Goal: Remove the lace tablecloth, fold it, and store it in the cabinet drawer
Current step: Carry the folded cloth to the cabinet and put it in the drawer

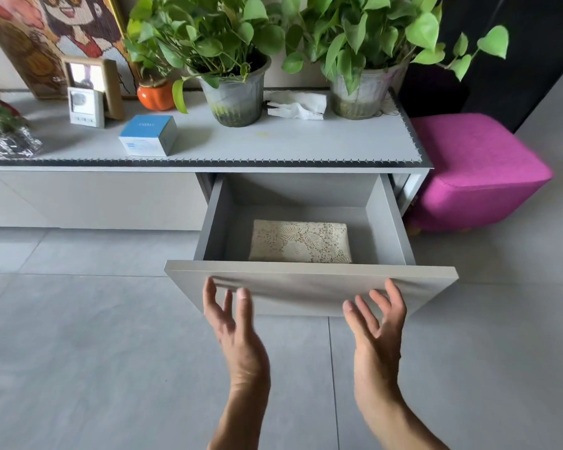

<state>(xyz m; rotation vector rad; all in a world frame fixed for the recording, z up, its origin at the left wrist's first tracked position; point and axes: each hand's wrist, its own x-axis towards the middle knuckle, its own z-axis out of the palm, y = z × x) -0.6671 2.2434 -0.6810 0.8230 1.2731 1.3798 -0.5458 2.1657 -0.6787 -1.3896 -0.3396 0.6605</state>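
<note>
While both hands, left hand and right hand, hover released before the drawer, its front hides the folded lace tablecloth's near edge beyond their fingertips.

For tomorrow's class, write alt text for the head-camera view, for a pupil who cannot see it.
A folded lace tablecloth lies flat in an open grey cabinet drawer, with the person's left hand and right hand open at the drawer's front panel. On the cabinet top above stand two potted plants, a blue box and tissues.
</note>
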